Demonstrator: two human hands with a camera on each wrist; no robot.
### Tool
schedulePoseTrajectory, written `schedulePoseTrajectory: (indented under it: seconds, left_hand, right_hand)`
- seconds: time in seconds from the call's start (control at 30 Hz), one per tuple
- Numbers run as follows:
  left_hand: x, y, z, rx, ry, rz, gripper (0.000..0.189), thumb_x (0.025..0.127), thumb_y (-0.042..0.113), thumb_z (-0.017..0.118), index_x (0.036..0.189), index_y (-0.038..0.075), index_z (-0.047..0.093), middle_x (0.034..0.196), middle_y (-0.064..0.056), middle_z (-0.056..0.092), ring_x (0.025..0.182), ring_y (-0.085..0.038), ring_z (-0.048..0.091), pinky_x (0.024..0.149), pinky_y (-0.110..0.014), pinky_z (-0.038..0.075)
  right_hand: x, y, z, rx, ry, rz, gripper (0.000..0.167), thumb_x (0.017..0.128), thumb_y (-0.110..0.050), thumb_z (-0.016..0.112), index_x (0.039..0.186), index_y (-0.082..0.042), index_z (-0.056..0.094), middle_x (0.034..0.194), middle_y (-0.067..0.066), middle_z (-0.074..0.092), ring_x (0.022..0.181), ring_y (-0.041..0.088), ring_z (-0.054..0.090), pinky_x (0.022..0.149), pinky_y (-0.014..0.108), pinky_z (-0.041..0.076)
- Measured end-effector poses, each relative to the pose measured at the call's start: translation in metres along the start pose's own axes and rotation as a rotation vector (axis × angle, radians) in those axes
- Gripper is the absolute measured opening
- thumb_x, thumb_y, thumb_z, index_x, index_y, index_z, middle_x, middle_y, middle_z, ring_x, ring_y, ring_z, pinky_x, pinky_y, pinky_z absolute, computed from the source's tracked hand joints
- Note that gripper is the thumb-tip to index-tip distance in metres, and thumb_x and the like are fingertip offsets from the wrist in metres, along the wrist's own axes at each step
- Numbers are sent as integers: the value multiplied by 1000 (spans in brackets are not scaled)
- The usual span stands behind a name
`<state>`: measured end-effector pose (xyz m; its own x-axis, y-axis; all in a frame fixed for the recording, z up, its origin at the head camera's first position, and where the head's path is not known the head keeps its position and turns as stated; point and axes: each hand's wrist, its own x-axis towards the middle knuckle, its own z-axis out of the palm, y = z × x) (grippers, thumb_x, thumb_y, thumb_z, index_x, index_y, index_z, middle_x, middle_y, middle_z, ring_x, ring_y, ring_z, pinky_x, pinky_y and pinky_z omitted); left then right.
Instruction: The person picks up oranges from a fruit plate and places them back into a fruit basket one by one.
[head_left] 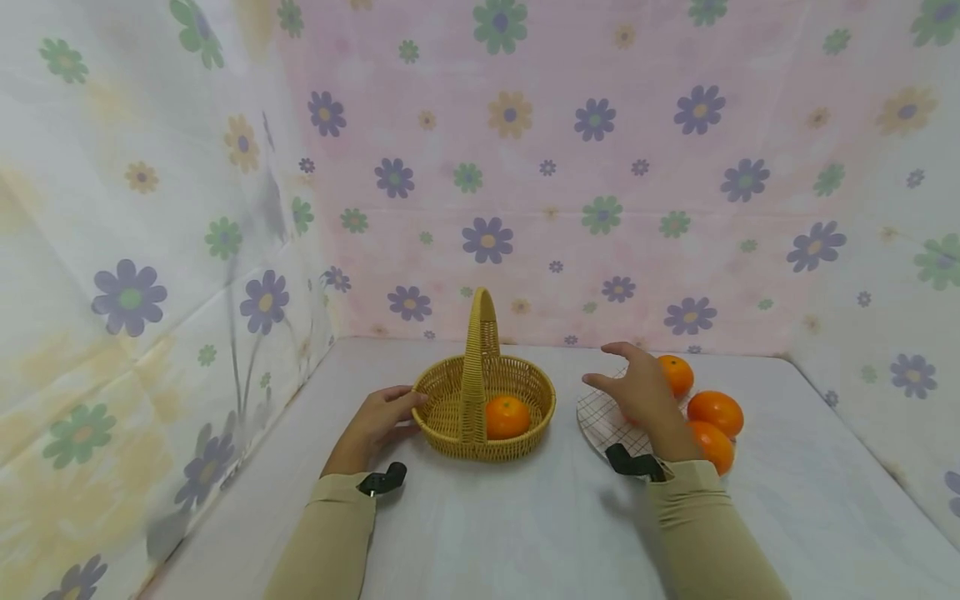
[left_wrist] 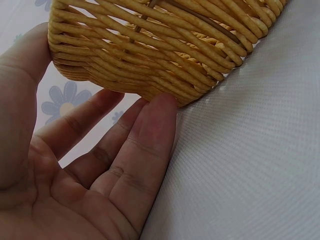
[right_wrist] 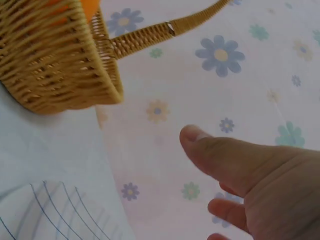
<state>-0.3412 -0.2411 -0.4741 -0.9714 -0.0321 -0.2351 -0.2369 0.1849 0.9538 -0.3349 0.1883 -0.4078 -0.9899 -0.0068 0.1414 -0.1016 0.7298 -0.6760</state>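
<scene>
A yellow wicker basket (head_left: 442, 433) with a tall hoop handle stands on the table, and an orange (head_left: 507, 417) lies inside it on the right. My left hand (head_left: 381, 421) holds the basket's left side. In the left wrist view its thumb (left_wrist: 30, 55) is at the rim and its fingertips rest against the woven wall. Over the round plate (head_left: 597, 421), marked with a dark grid, hovers my right hand (head_left: 643, 394). Its thumb and fingers are spread apart and hold nothing. The hand hides part of the plate and an orange on it.
Several oranges (head_left: 715, 413) sit at the plate's right side, close by the right wrist. Flower-patterned cloth (head_left: 555, 200) walls in the white table (head_left: 510, 533) at the back and on both sides. Black wrist mounts (head_left: 633, 461) stick out from the sleeves.
</scene>
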Motion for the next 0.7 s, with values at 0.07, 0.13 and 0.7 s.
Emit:
schedulePoseTrajectory:
  seconds: [0.07, 0.13, 0.7]
  left_hand:
    - [0, 0, 0, -3, -2, 0, 60, 89, 39, 77, 138, 9, 62, 134, -13, 66, 114, -25, 69, 92, -37, 63]
    - [0, 1, 0, -9, -1, 2, 59, 89, 38, 77, 138, 9, 62, 134, -13, 65, 114, -25, 68, 92, -38, 62]
    - [0, 0, 1, -27, -2, 11, 58, 91, 37, 76, 139, 8, 62, 135, -14, 65, 114, -25, 68, 94, -39, 62]
  right_hand:
    - [0, 3, -7, 5, -1, 30, 78, 87, -50, 80, 150, -16, 50, 163, 17, 40, 149, 44, 35, 119, 66, 33]
    - [0, 5, -13, 10, -10, 64, 80, 87, -50, 80, 151, -15, 49, 164, 18, 38, 150, 45, 34, 118, 66, 34]
    - [-4, 24, -29, -96, -87, 115, 79, 85, -45, 81, 144, 0, 54, 138, 31, 55, 123, 46, 52, 109, 61, 45]
